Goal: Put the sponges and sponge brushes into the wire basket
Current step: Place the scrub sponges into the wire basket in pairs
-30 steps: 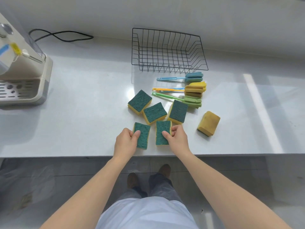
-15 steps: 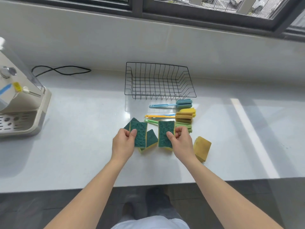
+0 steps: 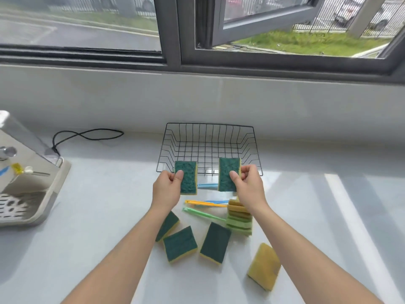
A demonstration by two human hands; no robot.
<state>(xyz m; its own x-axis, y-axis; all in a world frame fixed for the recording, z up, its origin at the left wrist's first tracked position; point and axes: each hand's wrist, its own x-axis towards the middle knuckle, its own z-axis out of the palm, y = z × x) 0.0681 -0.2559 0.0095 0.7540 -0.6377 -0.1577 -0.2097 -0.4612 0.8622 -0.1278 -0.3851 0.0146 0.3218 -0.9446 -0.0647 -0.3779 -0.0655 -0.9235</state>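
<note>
My left hand [image 3: 167, 189] grips a green-and-yellow sponge [image 3: 186, 177] and my right hand [image 3: 248, 186] grips another sponge [image 3: 228, 174]. Both are held upright just in front of the near rim of the black wire basket [image 3: 209, 148], which has nothing in it. On the counter below lie three green-topped sponges [image 3: 180, 244] [image 3: 215, 242] [image 3: 168, 224] and one yellow sponge [image 3: 264, 265]. Sponge brushes with green [image 3: 203, 215], orange [image 3: 205, 202] and blue [image 3: 207, 185] handles lie between the basket and the loose sponges, their heads stacked under my right wrist.
A white appliance with a drip tray [image 3: 24, 185] stands at the left, its black cable [image 3: 87, 134] looped behind it. A low white wall and a window run behind the basket. The counter's right side carries a bright light stripe [image 3: 350, 216].
Both hands lifted a sponge each off the counter and carried them forward and up to the basket's near rim. The view tilted upward, bringing the window in.
</note>
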